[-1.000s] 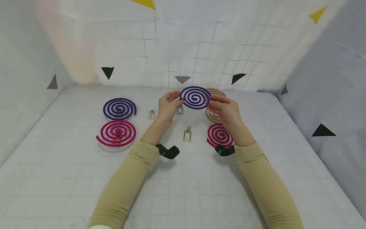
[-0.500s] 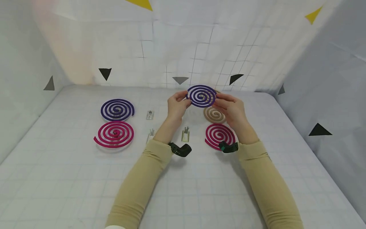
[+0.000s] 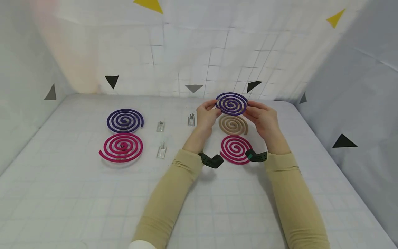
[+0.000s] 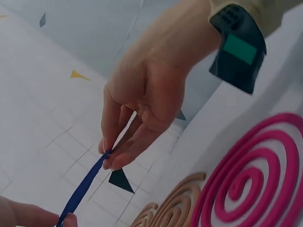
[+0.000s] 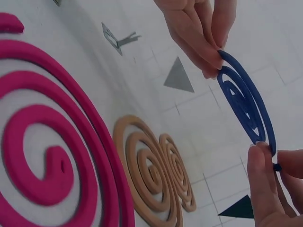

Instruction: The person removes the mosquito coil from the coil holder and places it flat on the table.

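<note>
Watching remotely, I see the left hand [image 3: 207,116] and right hand [image 3: 265,119] pinch opposite edges of the purple mosquito coil [image 3: 231,104], raised above the table [image 3: 236,207]. I judge that uneven pressure could crack its thin windings, and a tilted lowering could knock a tan coil [image 3: 234,125].

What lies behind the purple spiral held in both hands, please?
In the head view, the farther tan spiral shows partly through the gaps of the purple spiral; its covered parts cannot be seen there.
</note>
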